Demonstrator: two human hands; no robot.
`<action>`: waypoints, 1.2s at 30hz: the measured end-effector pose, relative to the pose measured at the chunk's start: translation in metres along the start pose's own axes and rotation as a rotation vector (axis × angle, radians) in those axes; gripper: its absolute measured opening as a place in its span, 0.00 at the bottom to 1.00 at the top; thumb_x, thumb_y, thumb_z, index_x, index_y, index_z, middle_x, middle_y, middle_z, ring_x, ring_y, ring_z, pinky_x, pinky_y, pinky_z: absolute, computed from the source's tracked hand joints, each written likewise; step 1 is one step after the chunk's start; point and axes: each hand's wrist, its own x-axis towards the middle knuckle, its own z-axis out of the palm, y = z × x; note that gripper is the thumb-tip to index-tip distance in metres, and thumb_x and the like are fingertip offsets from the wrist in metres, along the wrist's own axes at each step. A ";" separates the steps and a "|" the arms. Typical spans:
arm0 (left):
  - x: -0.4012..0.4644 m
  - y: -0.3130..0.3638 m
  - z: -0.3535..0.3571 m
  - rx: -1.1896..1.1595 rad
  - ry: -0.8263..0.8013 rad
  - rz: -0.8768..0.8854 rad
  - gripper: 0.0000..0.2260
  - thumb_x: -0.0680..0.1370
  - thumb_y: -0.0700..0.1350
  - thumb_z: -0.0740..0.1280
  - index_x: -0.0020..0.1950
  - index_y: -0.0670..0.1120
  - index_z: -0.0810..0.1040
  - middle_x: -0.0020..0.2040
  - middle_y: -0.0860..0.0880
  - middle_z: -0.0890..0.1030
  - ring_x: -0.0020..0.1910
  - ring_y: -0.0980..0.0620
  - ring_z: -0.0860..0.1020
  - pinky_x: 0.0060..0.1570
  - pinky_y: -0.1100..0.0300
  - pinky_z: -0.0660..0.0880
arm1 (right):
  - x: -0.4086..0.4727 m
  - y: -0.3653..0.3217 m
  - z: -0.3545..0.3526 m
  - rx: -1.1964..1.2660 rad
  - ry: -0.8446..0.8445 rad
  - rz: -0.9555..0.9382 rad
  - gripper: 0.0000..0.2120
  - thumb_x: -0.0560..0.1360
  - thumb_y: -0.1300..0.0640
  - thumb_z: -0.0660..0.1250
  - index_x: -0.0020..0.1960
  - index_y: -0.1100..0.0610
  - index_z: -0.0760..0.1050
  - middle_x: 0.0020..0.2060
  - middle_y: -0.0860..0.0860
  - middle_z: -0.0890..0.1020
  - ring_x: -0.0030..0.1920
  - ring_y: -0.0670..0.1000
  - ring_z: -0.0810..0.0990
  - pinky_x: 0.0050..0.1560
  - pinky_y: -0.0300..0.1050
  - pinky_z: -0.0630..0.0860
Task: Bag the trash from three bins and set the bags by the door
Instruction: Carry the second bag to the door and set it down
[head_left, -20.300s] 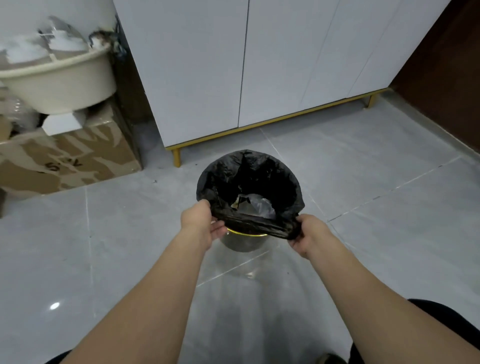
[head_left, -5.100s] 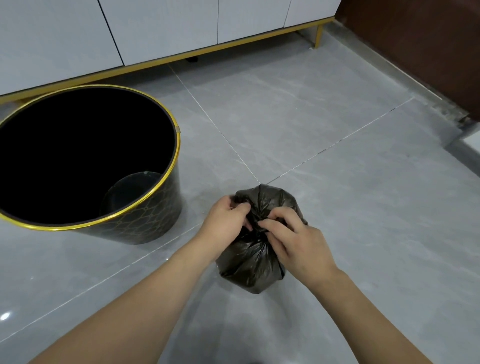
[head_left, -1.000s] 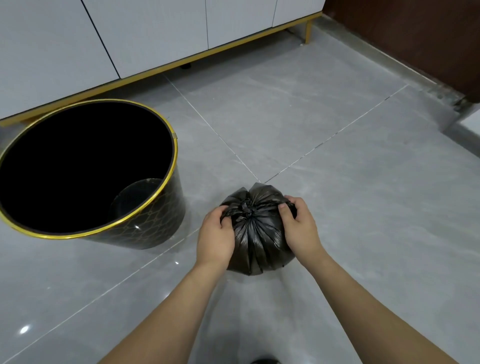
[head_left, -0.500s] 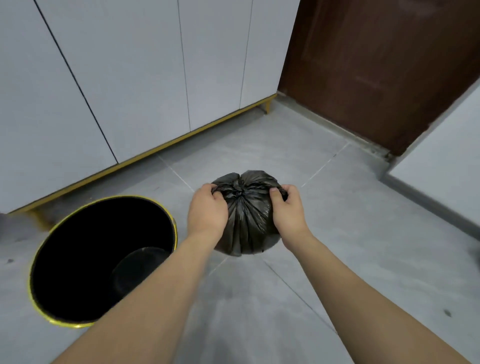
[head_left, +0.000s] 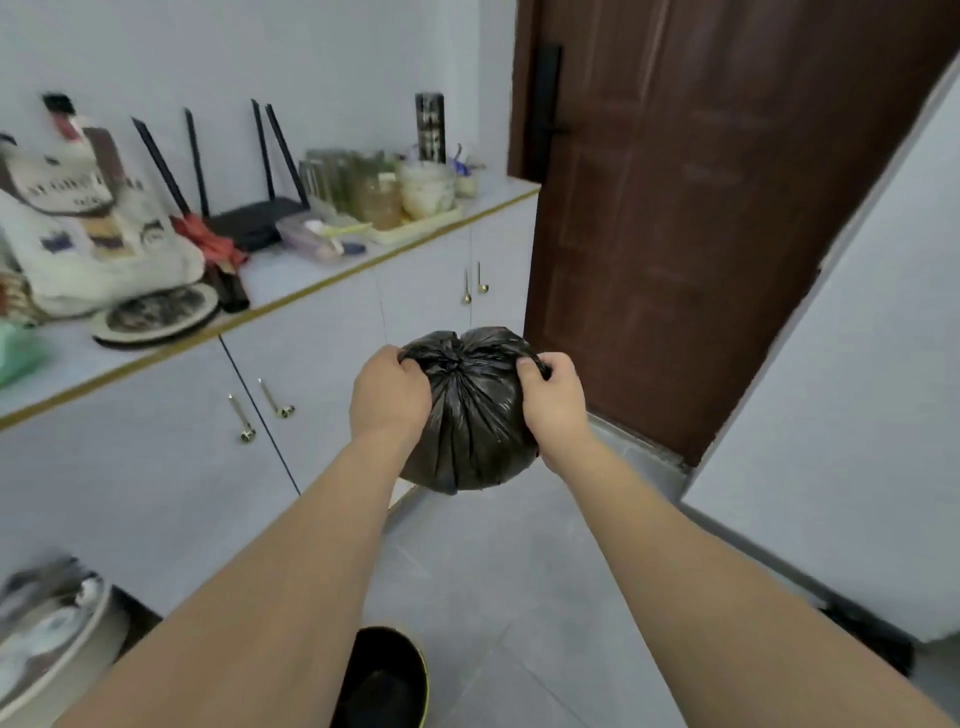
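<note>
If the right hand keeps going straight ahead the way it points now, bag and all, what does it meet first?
Probably the brown door. The right hand grips the black bag in the air facing it, and nothing shows between them, though depth is hard to judge.

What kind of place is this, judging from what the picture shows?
Probably the entryway of a home. A dark brown door stands ahead, beside a white cabinet whose top holds a router and jars. The floor is grey tile.
</note>
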 end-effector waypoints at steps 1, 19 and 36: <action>0.002 0.036 -0.026 -0.001 0.008 0.025 0.12 0.80 0.40 0.55 0.53 0.39 0.77 0.54 0.41 0.80 0.46 0.46 0.71 0.45 0.58 0.65 | -0.003 -0.044 -0.010 0.005 0.005 -0.016 0.11 0.80 0.50 0.60 0.57 0.57 0.71 0.50 0.51 0.77 0.52 0.53 0.77 0.57 0.51 0.74; -0.018 0.190 -0.087 -0.053 -0.125 0.257 0.13 0.79 0.41 0.55 0.55 0.42 0.78 0.52 0.45 0.79 0.49 0.44 0.75 0.47 0.56 0.69 | -0.045 -0.181 -0.104 0.064 0.217 -0.008 0.12 0.79 0.49 0.60 0.54 0.56 0.73 0.50 0.52 0.79 0.52 0.54 0.78 0.58 0.54 0.75; -0.120 0.371 0.140 -0.094 -0.439 0.513 0.12 0.79 0.42 0.54 0.46 0.45 0.76 0.44 0.47 0.79 0.38 0.49 0.76 0.34 0.57 0.67 | 0.013 -0.134 -0.386 0.114 0.514 0.060 0.09 0.78 0.53 0.59 0.52 0.58 0.72 0.42 0.50 0.76 0.41 0.50 0.73 0.44 0.46 0.70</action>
